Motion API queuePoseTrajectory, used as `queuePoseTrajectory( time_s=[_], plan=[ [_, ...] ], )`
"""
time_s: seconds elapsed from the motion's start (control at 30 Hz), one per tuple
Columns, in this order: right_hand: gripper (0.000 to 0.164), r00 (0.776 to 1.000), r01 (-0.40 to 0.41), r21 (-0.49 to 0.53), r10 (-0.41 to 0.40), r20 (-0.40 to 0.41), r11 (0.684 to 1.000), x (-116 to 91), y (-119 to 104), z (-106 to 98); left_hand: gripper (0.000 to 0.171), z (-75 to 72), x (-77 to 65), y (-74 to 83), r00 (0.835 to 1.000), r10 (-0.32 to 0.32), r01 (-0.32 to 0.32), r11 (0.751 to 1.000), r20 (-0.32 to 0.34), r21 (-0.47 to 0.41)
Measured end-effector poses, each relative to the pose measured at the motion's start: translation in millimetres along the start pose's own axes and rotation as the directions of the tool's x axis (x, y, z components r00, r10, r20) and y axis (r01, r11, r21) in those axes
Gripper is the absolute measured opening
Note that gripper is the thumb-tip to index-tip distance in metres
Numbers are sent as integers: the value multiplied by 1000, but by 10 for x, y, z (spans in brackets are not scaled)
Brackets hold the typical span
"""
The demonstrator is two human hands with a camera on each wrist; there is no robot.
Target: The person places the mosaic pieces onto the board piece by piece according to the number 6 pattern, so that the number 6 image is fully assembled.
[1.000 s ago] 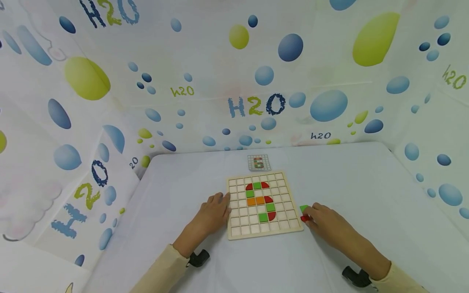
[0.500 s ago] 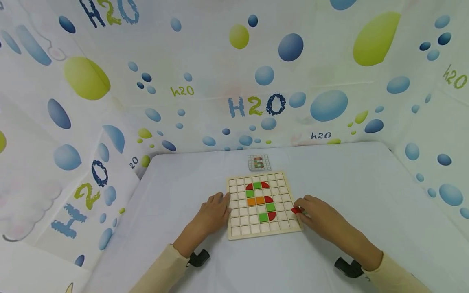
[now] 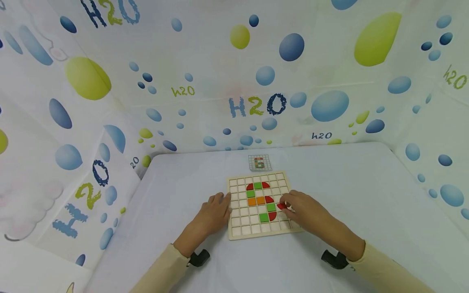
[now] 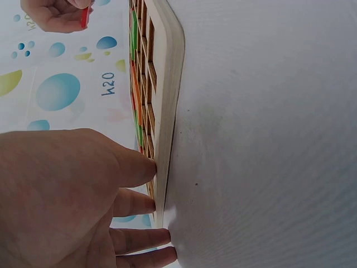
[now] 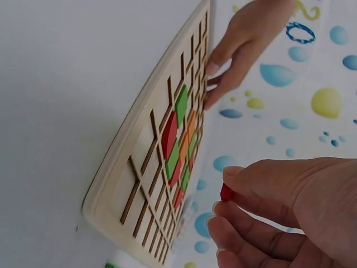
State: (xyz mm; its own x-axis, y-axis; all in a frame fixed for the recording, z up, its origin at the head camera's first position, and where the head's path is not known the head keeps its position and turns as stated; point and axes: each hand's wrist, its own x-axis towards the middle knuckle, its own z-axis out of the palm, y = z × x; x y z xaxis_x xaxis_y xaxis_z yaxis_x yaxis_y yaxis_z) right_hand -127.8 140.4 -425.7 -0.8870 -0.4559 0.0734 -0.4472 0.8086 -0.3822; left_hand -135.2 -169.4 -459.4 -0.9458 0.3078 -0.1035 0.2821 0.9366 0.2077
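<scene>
A wooden grid board [image 3: 239, 231] lies on the table with red, green and orange tiles set in some of its squares. My left hand [image 3: 213, 214] rests at the board's left edge; its fingers are fairly straight and touch the rim in the left wrist view. Over the right part of the board, my right hand [image 3: 307, 207] pinches a red tile [image 5: 226, 192] between thumb and fingertips. That tile is held above the grid, apart from it. Among the set tiles are a green tile [image 3: 264, 217] and, beside it, a rounded red tile [image 3: 272, 216].
Behind the board lies a small clear card [image 3: 259, 162] printed with a coloured grid pattern. A green piece [image 5: 110, 266] shows at the bottom of the right wrist view, near the board's corner. A white cloth covers the table [image 3: 176, 179], and a patterned curtain [image 3: 205, 61] hangs behind.
My right hand has picked up the red tile from beside the board's right edge and moved it left over the grid. The left hand has stayed in place.
</scene>
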Motion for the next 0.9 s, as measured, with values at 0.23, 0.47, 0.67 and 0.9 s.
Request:
queuePoseTrajectory(
  time_s=[0.23, 0.47, 0.67, 0.9],
  plan=[
    [20, 999, -32, 30, 31, 35, 999, 109, -167, 68, 56, -17, 13, 14, 1000, -9, 9, 1000, 6, -9],
    [18, 999, -15, 57, 12, 46, 998, 170, -274, 141, 55, -22, 9, 12, 1000, -5, 5, 1000, 3, 5],
    [18, 998, 6, 45, -9, 60, 999, 217, -350, 221, 55, -27, 11, 13, 1000, -9, 9, 1000, 8, 2],
    [13, 996, 73, 7, -73, 48, 997, 277, -405, 340, 55, -14, 13, 4, 1000, -7, 7, 1000, 5, 15]
  ],
)
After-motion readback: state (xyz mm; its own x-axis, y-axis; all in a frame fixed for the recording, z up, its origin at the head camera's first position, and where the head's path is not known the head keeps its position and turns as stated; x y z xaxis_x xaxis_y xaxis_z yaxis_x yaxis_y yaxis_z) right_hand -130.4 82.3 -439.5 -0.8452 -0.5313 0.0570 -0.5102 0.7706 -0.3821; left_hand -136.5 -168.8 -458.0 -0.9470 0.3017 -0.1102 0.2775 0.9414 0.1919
